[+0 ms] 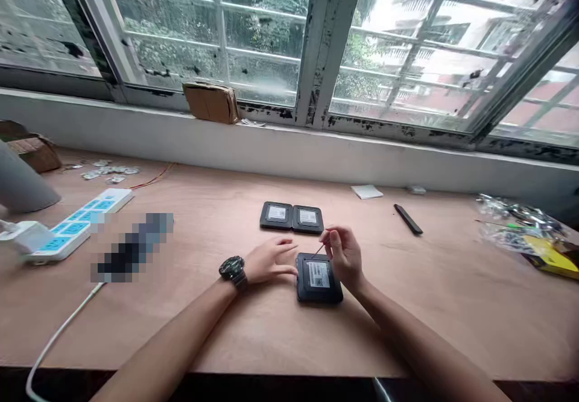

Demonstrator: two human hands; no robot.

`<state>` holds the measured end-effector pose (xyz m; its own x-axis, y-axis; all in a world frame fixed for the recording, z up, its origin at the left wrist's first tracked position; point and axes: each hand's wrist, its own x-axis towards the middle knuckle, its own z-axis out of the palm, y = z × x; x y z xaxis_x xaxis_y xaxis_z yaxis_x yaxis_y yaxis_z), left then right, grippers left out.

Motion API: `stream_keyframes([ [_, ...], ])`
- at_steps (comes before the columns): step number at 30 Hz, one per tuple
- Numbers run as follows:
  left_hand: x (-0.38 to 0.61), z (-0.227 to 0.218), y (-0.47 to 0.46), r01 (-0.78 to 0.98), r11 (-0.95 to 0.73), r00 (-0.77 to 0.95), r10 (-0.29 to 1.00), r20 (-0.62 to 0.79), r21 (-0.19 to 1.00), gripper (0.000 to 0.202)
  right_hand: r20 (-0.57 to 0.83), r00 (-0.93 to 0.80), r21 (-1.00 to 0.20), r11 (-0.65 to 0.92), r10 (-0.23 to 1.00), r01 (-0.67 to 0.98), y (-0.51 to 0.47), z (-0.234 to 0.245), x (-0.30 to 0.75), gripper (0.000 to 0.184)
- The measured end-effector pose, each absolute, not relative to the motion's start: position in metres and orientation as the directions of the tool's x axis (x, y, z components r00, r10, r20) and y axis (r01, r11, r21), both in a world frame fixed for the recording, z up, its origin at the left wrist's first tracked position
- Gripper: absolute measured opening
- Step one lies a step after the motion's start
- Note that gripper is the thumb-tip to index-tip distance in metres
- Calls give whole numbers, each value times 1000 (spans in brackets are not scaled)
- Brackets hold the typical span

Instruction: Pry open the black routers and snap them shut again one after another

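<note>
I have the right grip (344, 258) closed to a fingertip pinch around a thin rod (319, 248), while the left grip (270, 261) lies spread, fingers apart, with nothing enclosed. The relation I'm watching is the rod against the black case (307, 293). From the right grip's fingertips, the rod runs down to the left and back toward the wearer, and its free end sits at the case's far left corner. From this view I can't tell whether the tip touches the surface or hangs just over it.

The case lies flat on the worktop (194, 323), left of the right grip and nearer the wearer than its fingertips. It is close to square, so I read no strong long axis; its label (319, 274) faces up. The right grip is over the case's right side, while the left grip's thumb reaches its left edge and seems to touch it. Both are close in, but I judge the rod's tip to be on the left grip's side.

Just beyond the left grip's fingers, two similar cases (308, 229) lie side by side. A dark bar (408, 220) rests beyond and right of the right grip, well apart.
</note>
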<state>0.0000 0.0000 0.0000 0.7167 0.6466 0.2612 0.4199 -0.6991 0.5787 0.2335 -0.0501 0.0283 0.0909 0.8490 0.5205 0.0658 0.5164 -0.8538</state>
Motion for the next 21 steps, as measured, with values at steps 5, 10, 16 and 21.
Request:
stream_keyframes([
  [5,-10,5,7,515,-658,654,716,245,549,58,505,27,-859,499,863,113,-45,21,225,19],
  [10,-8,8,4,510,-683,653,703,281,523,43,496,-43,-852,496,867,171,-47,25,224,19],
  [16,-5,12,3,479,-699,658,686,309,532,33,360,-168,-922,377,918,89,-49,37,221,42],
  [21,-6,8,5,507,-668,634,717,289,545,34,355,-241,-923,379,903,63,-49,39,232,27],
])
